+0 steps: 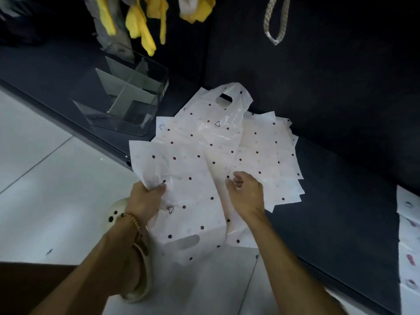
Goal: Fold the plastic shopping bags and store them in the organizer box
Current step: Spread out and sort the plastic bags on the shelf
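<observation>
Left hand (145, 198) grip pinches dotted bag (188, 196); right hand (246, 193) loosely curled, perhaps touching; organizer box (127, 96) beyond pile.

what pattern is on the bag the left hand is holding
The bag is white with small dark polka dots, seen best in the head view.

yellow gloves (141, 23): running off the top edge, cuffs out of view.
braided loop (276, 19): being cut by the top edge.
patterned sheets (409, 242): running off the right edge, print blurring.
right hand (247, 194): fingertips curling out of sight, so any grip is staying unclear.
pile of bags (268, 151): lower bags lying mostly covered; count impossible to tell.
sandal (113, 214): sitting partly behind the left forearm.
</observation>
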The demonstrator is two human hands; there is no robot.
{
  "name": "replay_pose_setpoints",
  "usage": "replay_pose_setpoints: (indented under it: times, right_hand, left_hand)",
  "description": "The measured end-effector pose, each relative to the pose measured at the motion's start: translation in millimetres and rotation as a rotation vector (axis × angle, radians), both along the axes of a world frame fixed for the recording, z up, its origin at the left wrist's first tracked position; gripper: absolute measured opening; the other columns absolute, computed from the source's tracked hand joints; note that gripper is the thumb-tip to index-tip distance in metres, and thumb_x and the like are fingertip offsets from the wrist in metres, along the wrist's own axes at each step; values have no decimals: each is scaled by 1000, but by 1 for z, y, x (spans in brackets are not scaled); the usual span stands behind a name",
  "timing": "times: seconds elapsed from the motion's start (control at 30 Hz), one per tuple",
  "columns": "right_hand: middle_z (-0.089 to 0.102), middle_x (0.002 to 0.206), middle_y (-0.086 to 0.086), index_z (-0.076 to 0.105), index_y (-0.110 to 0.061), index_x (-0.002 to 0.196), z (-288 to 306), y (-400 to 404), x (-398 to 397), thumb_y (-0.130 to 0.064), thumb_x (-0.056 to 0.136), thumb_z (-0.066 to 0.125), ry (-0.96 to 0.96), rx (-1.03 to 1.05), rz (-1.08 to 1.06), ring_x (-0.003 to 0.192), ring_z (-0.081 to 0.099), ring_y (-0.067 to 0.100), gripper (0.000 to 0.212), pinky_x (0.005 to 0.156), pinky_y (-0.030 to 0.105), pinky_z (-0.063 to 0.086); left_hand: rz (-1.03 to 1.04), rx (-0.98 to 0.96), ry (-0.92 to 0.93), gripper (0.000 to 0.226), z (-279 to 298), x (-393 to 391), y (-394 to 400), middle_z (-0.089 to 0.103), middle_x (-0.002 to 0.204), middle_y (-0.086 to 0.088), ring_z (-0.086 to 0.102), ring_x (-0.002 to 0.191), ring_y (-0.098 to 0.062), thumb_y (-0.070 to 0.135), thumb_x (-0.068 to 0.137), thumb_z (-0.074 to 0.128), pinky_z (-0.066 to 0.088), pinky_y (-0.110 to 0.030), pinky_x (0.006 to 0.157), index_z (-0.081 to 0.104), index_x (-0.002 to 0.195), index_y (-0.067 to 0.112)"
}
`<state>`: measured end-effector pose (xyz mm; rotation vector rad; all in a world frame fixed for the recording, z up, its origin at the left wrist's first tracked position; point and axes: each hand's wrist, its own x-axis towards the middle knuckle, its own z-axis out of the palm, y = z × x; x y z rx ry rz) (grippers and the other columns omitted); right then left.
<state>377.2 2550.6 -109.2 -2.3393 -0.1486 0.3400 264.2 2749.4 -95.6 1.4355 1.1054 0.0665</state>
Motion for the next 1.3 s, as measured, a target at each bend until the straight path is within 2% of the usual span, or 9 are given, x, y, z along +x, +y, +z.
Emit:
replay_pose_setpoints:
  times: [0.23,0.37,0.43,0.5,0.67,0.8,1.0,1.13,1.3]
  right_hand:
    - [53,127,13,41,-4,127,-14,67,77,-38,76,77,104,11,-255,117,53,31,71,84,36,51]
    - [58,102,7,51,-5,113,-21,73,99,-13,82,65,176,-8,-296,90,58,27,35,74,32,51]
    - [53,74,3,53,-6,78,-17,67,102,-8,87,55,89,152,-355,70,53,23,9,63,28,43]
    - [45,63,-1,44,-11,65,-3,59,102,-8,92,51,26,375,-446,61,46,18,28,61,25,39]
    - [68,103,5,67,-14,98,47,15,91,-15,95,53,239,776,-471,95,65,23,14,82,35,55]
    - [75,93,2,76,-16,93,65,-31,62,-12,93,60,495,1046,-440,74,71,11,17,54,21,52]
    - [75,98,2,73,-26,95,44,-60,-3,-22,99,52,478,413,44,87,72,19,21,65,27,55]
    - [71,93,-1,67,-21,96,33,-49,-23,-20,100,45,372,141,180,80,67,13,23,64,19,51]
    - [69,87,6,66,-9,94,20,-28,-18,-34,90,63,372,113,247,82,67,20,26,72,29,49]
  left_hand:
    - [47,12,-38,23,-8,-2,23,69,98,-9,66,86,-28,16,91,59,54,-36,70,64,112,7]
    - [86,-14,-54,19,-12,7,26,68,97,-8,65,84,-27,15,91,59,53,-34,67,64,108,10]
    - [84,-8,-57,13,-12,8,29,69,92,-5,65,79,-23,12,89,60,51,-30,61,65,101,11]
    - [88,-12,-49,9,-9,5,30,70,89,-4,66,78,-23,9,87,63,52,-30,62,65,95,11]
    - [68,-71,-22,7,7,2,25,70,83,-11,67,74,-31,3,81,68,55,-38,69,66,88,3]
    - [13,-146,-19,20,16,7,9,69,94,-14,65,76,-31,2,80,70,53,-39,73,66,99,-1]
    - [89,-554,-188,51,23,17,-21,67,117,-12,64,104,-32,52,92,52,48,-46,95,63,121,12]
    - [-4,-764,-319,87,19,8,-13,67,119,-9,62,111,-34,86,67,42,47,-52,94,63,124,24]
    - [-34,-183,-50,19,20,0,0,68,104,-18,66,87,-36,1,85,62,54,-46,78,65,104,2]
